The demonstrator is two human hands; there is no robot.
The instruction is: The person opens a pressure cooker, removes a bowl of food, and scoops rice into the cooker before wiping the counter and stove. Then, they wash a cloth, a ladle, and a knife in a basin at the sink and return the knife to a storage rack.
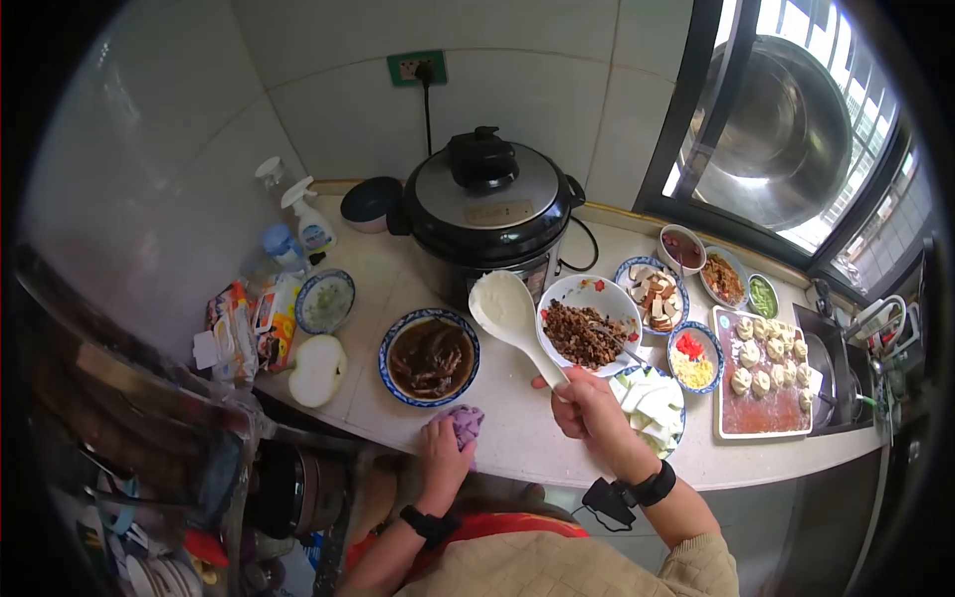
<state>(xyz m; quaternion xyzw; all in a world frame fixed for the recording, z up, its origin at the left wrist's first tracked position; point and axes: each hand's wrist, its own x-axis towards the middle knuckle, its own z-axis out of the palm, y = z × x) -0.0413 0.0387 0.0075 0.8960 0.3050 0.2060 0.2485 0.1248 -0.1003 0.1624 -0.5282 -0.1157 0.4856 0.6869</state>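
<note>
My right hand [589, 410] is closed around the handle of a large cream-coloured serving spoon [505, 310]. The spoon is raised above the counter, its broad head near the front of the black electric pressure cooker [487, 214], which has its lid on. On the counter's front edge, my left hand [446, 460] is closed on a crumpled purple cloth [468, 422]. Just beyond the cloth stands a blue-rimmed bowl [383, 376] of dark meat in brown sauce. Beside the spoon is a flowered white bowl [559, 289] of brown minced filling.
At right are a plate of sliced mushrooms [657, 298], a plate of pale vegetable slices [652, 408], a red-and-yellow bowl [694, 356] and a tray of dumplings [731, 413]. At left are a half-cut white vegetable [318, 370], packets [234, 333] and a spray bottle [313, 227].
</note>
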